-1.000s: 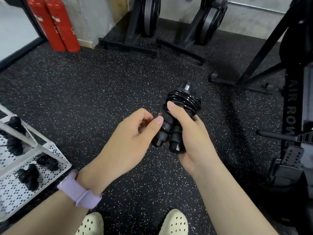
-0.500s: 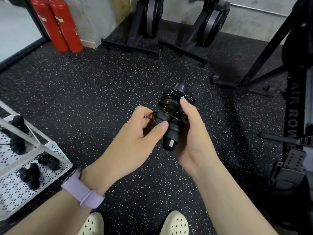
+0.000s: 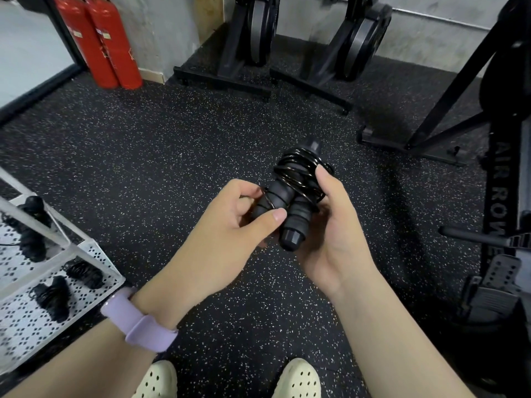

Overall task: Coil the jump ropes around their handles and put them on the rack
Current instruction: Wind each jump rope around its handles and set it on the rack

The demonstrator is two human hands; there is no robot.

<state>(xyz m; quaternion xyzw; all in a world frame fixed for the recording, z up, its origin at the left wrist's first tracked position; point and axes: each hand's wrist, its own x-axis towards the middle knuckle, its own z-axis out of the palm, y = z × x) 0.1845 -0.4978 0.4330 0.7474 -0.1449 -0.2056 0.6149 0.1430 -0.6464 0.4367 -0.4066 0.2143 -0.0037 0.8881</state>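
A black jump rope [image 3: 296,193] is held above the floor, its two handles side by side and its thin cord wound around their upper part. My right hand [image 3: 330,228] cups the bundle from the right, thumb pressed on the coils. My left hand [image 3: 230,225] pinches the left handle and a loop of cord between thumb and fingers. A white perforated rack [image 3: 94,254] stands at the lower left, with several coiled black ropes [image 3: 83,272] lying on its shelves.
Two red fire extinguishers [image 3: 100,44] stand at the back left by a wall. Black rowing machines [image 3: 253,38] sit upright at the back, another black frame [image 3: 448,110] and rower [image 3: 497,196] at the right. Speckled rubber floor [image 3: 143,153] lies all around; my pale shoes [image 3: 298,380] show below.
The bundle has tilted and turned in my hands, and the cord now sits looser, with a loop lower down around the left handle. My left thumb has shifted onto the handles.
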